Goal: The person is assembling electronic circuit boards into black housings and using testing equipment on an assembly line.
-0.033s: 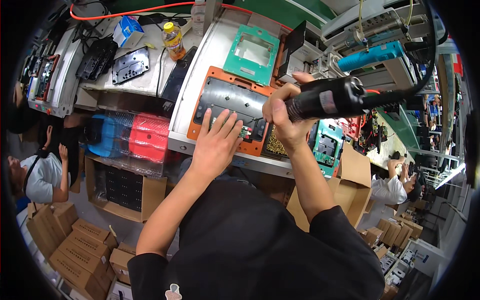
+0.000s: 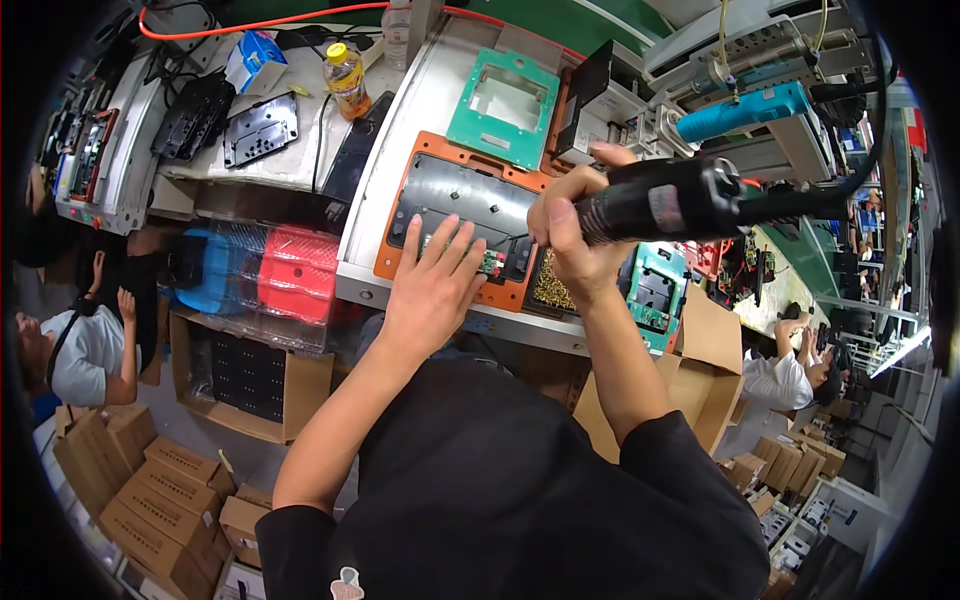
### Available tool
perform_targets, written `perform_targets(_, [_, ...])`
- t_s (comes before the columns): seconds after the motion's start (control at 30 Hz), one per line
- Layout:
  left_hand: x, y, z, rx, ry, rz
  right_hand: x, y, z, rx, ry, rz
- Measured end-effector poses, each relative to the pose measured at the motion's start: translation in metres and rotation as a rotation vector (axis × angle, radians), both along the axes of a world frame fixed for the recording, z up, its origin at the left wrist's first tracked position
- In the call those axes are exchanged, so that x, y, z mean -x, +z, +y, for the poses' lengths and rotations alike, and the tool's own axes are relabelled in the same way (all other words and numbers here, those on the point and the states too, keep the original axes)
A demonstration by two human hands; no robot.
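Note:
My right hand (image 2: 580,230) wraps round a black electric screwdriver (image 2: 668,200) with a cable at its back end. The tool lies tilted, its thin bit pointing left and slightly down toward a small green circuit board (image 2: 490,263). Whether the bit touches a screw is too small to tell. My left hand (image 2: 430,295) lies with fingers stretched out over the board, partly hiding it. Under these fingers is a black plastic panel (image 2: 470,188), seated in an orange fixture (image 2: 388,262). A tray of small brass-coloured screws (image 2: 552,288) sits just right of the panel.
A green frame (image 2: 463,125) lies beyond the fixture, and a teal fixture (image 2: 655,290) sits at right. A blue tool (image 2: 745,112) hangs at the upper right. Open cardboard boxes (image 2: 305,395) flank me below the bench. Other people work at both sides.
The back end of the screwdriver has shifted slightly right and down, and its cable has swung right. My left hand has stayed in place.

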State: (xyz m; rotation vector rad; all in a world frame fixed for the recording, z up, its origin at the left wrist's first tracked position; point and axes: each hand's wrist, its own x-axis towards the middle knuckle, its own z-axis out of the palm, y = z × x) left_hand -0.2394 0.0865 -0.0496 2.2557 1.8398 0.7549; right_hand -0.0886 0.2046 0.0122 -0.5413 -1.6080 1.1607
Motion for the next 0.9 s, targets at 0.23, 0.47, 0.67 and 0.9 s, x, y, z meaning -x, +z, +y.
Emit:
perform_targets(0.23, [-0.003,0.018,0.016,-0.085,-0.071,-0.397,-0.003,0.066,-0.025,0.013,0.068,0.222])
perform_targets(0.47, [-0.016,0.024,0.005,-0.16,-0.099,-0.618,-0.022,0.104,-0.054,0.141,0.099,0.35])
perform_targets(0.67, [-0.015,0.034,-0.005,-0.097,-0.14,-0.649,-0.025,0.097,-0.054,0.189,0.124,0.412])
perform_targets(0.9, [-0.01,0.03,-0.013,-0.031,-0.008,-0.731,-0.026,0.099,-0.056,0.17,0.107,0.381])
